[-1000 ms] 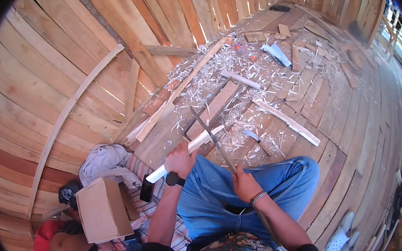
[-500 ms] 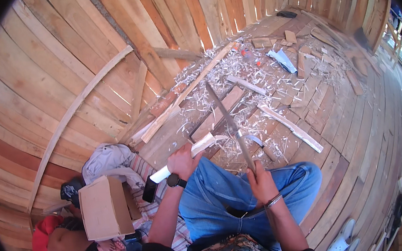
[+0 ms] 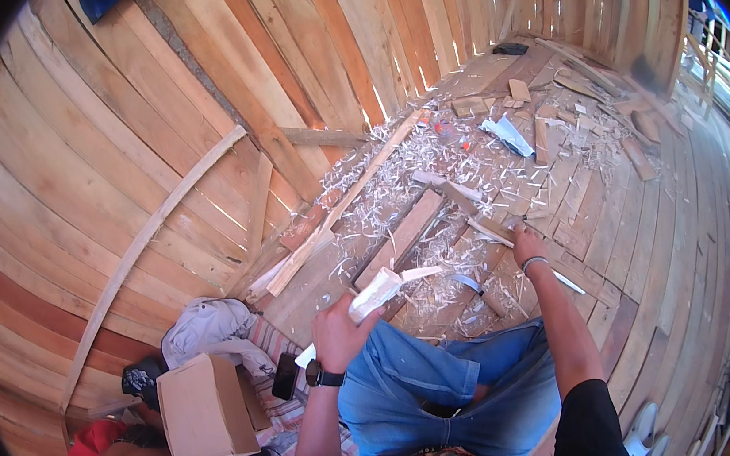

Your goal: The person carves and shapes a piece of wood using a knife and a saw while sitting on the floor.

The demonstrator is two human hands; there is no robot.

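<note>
My left hand (image 3: pixel 338 333) is wrapped round a pale, roughly carved piece of wood (image 3: pixel 378 292). A thin split tongue sticks out from its far end, and a white end shows below my palm. Out to the right, over the floor, my right hand (image 3: pixel 523 245) is closed on a machete, its long dark blade (image 3: pixel 467 202) slanting away to the upper left. Between my hands, on the floor, lies a knife (image 3: pixel 469 285) with a curved blade and a wooden handle. My right fingers are partly hidden by the hand itself.
Wood shavings (image 3: pixel 377 173) and offcuts litter the plank floor. A long batten (image 3: pixel 349 201) lies near the plank wall. To my left are a phone (image 3: pixel 284 376), a cardboard box (image 3: pixel 204 409) and a person in red (image 3: pixel 95 452). White clogs (image 3: pixel 643 432) sit lower right.
My right hand has swung forward and right, away from my knee, taking the machete with it and lowering the blade. My left hand has shifted slightly nearer, still holding the wood.
</note>
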